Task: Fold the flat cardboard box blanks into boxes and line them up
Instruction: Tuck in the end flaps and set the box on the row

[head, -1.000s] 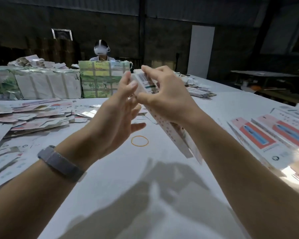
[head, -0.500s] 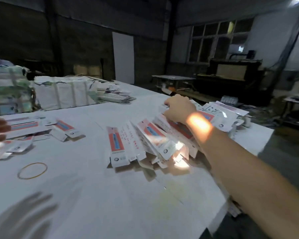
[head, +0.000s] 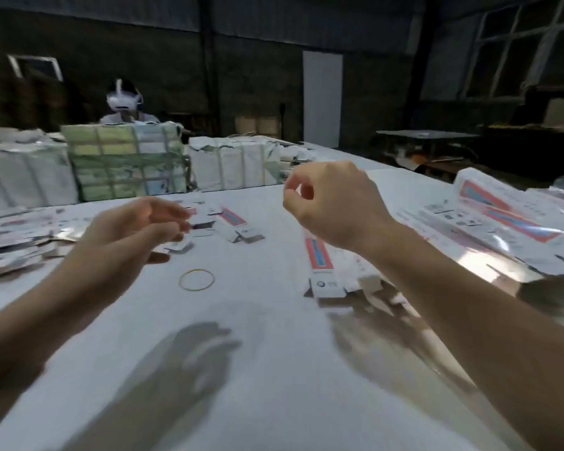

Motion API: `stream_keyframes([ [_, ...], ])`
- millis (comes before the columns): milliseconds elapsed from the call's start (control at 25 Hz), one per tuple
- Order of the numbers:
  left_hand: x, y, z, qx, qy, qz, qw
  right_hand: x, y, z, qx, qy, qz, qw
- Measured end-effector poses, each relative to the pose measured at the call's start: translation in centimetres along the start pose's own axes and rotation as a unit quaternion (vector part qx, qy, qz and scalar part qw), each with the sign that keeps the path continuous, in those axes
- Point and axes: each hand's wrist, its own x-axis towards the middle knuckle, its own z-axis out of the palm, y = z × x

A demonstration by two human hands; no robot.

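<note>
Both my hands hover over the white table (head: pixel 241 369) and hold nothing. My left hand (head: pixel 134 229) has its fingers relaxed and slightly bent, above the edge of a pile of flat box blanks (head: pixel 20 232). Higher up, my right hand (head: pixel 332 203) has its fingers curled, thumb and forefinger close together with nothing between them. Below and right of it lies a row of folded white boxes with red and blue stripes (head: pixel 502 219); the nearest box (head: pixel 319 258) lies under my right wrist. A few loose blanks (head: pixel 232 222) lie in the middle.
A yellow rubber band (head: pixel 197 279) lies between my hands. Wrapped bundles (head: pixel 124 161) stand along the table's far side, and a person with a white headset (head: pixel 124 105) sits behind them. The table's right edge runs behind the box row.
One second ago both hands held a box in the air. My right hand then put it down on the row at the right, and now both hands are back over the table, holding nothing.
</note>
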Motion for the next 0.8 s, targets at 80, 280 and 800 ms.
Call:
stream_keyframes([
  [80, 0.1, -0.2, -1.0, 0.106, -0.004, -0.004, 0.994, -0.3, -6.3, 2.0, 0.104, -0.031, -0.047, 0.993],
  [280, 1.0, -5.3, -9.0, 0.535, -0.104, -0.230, 0.807, 0.0, -15.5, 6.9, 0.209, -0.076, -0.096, 0.970],
  [800, -3.1, -8.7, -15.1, 0.632, -0.049, -0.335, 0.698, -1.1, -17.5, 10.2, 0.246, -0.112, -0.119, 0.955],
])
